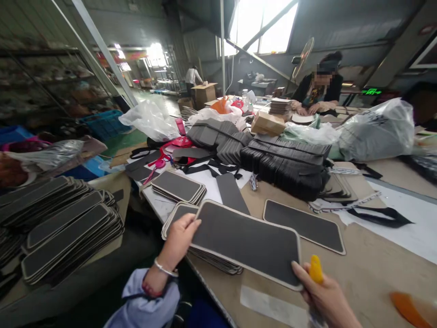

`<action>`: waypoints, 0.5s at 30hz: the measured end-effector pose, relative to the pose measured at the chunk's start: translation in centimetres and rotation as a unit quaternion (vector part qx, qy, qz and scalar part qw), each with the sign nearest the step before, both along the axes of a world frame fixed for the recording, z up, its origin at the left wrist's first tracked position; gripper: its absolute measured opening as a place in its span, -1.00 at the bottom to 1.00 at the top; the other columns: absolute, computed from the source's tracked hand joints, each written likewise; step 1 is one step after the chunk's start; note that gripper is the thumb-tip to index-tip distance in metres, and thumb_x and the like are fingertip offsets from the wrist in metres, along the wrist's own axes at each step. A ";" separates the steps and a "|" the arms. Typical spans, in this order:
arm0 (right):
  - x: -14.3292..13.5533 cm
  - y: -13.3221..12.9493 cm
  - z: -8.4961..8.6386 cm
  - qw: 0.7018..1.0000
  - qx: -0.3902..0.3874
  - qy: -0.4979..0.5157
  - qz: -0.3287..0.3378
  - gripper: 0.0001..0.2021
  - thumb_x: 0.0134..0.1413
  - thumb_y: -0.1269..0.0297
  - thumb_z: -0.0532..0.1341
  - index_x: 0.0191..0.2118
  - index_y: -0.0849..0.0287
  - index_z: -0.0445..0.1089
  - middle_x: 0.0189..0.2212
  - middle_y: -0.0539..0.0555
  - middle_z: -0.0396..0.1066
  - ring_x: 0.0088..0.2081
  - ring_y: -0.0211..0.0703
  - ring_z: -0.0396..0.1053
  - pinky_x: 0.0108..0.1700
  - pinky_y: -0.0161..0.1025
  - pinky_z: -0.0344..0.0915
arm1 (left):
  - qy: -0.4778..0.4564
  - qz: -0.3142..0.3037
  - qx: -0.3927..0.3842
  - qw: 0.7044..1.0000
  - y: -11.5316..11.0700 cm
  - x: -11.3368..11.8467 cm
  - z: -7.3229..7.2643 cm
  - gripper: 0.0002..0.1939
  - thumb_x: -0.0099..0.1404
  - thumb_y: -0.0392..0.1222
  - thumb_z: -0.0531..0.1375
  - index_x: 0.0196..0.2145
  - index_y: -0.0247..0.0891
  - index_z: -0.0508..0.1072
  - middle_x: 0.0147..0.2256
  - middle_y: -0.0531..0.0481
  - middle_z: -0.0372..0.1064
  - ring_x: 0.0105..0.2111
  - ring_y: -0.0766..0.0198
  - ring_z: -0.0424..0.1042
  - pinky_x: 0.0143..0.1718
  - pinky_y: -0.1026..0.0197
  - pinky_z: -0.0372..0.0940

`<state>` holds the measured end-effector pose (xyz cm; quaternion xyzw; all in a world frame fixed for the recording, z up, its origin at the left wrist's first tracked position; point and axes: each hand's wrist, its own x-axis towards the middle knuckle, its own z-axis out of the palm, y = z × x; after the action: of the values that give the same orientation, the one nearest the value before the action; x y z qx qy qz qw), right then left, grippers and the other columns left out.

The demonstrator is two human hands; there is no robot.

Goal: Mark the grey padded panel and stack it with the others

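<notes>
Head view, items as I log them from my remote seat.

1. Left hand (178, 240), lower centre-left of the frame: thumb on top and fingers under the left end of a dark panel (247, 242), a long grey-black piece with a pale border and rounded corners. A bracelet sits at the wrist above a pale blue sleeve.
2. Right hand (324, 296), lower right: fingers closed around a yellow tool (316, 269), with one fingertip touching the panel's near right corner. I cannot tell what kind of tool it is.
3. The panel itself, centre-bottom of the frame, rests over a low stack of like panels (218, 263) at the near edge of the worktable (375, 255).
4. A single panel (303, 225) lies flat on the table just beyond, right of centre.
5. Left of the frame: large fanned piles of the same panels (64, 232).
6. Centre: bundled black pieces (287, 166), strapped together.
7. Upper right: a clear plastic bag (377, 130), and a person seated at the table's far end (319, 93).
8. Orange object (409, 307), bottom right corner, blurred.
</notes>
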<state>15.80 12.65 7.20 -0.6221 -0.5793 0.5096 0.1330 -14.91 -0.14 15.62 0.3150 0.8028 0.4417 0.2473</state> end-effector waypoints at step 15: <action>-6.3 -0.9 -1.6 0.994 0.068 -0.056 0.068 -0.62 -0.05 -0.07 -0.05 -0.62 0.12 0.15 -0.70 0.00 0.28 -0.64 -0.25 0.21 -0.54 -0.32 0.12 | 0.113 0.111 -0.141 0.977 -3.3 -5.1 -2.1 -0.54 -0.10 0.25 0.09 -0.38 -0.16 0.34 -0.46 0.06 0.38 -0.42 0.22 0.38 -0.33 0.24 0.25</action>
<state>9.54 11.77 5.60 -0.5981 -0.6602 0.4415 0.1077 -20.02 -3.46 13.54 0.2335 0.9100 0.3098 0.1460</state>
